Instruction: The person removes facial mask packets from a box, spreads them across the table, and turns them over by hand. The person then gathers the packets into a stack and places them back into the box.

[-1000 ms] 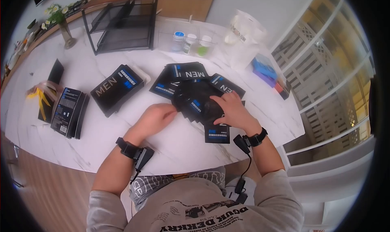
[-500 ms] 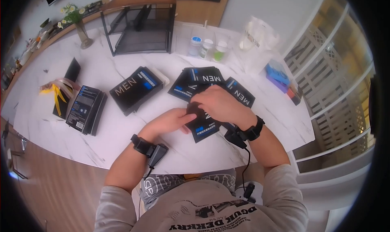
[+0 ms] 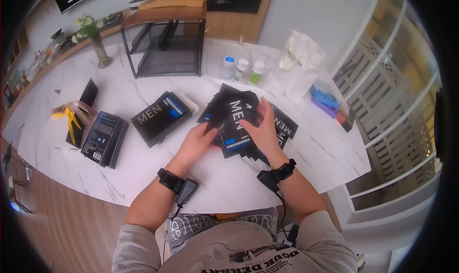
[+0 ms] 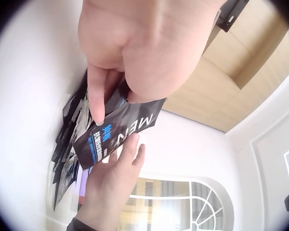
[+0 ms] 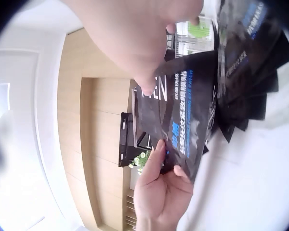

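In front of me a black eye-patch sachet (image 3: 234, 138), with MEN and blue lettering on its face, is raised and tilted over a pile. My left hand (image 3: 198, 138) pinches its left edge, thumb on the printed front. The right hand (image 3: 264, 132) is at the opposite edge; in the right wrist view its thumb touches the front of the sachet (image 5: 195, 98) while the other fingers spread past the edge. Beneath lies a fanned pile of similar sachets (image 3: 284, 125), partly hidden by both hands.
Left of the pile lies a black MEN box (image 3: 158, 117), then more black boxes (image 3: 100, 136) and a ribboned item (image 3: 74, 115). Behind stand a mesh rack (image 3: 165, 62), bottles (image 3: 240, 71) in a clear holder and a white bag (image 3: 301, 58). Blue and purple boxes (image 3: 325, 96) sit right.
The right hand went from the pile toward the left hand, then drew back right. A sachet has come up into the left hand, its printed face showing. The head view has shifted slightly.
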A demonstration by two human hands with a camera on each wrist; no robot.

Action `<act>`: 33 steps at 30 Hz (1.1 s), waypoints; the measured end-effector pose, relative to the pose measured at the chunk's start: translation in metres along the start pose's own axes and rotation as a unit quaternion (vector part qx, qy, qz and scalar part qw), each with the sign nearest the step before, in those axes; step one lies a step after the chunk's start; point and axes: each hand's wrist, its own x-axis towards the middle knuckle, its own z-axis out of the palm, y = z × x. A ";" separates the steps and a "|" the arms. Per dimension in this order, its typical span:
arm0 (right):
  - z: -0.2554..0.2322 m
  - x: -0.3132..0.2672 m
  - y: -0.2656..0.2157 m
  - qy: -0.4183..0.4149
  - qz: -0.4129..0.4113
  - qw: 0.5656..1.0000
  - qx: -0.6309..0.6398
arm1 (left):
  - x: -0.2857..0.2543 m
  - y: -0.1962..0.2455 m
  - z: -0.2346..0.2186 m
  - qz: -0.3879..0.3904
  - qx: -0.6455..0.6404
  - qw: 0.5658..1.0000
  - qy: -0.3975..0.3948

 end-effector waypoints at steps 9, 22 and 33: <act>0.000 -0.011 0.021 -0.103 0.162 0.946 0.259 | -0.003 0.006 -0.001 -0.019 -0.080 0.997 0.013; -0.010 -0.019 0.028 -0.092 0.231 0.874 0.418 | -0.002 -0.001 -0.004 -0.065 -0.114 0.991 -0.031; -0.004 -0.024 0.029 -0.085 0.199 0.915 0.341 | -0.005 0.001 0.005 -0.087 -0.122 0.987 -0.063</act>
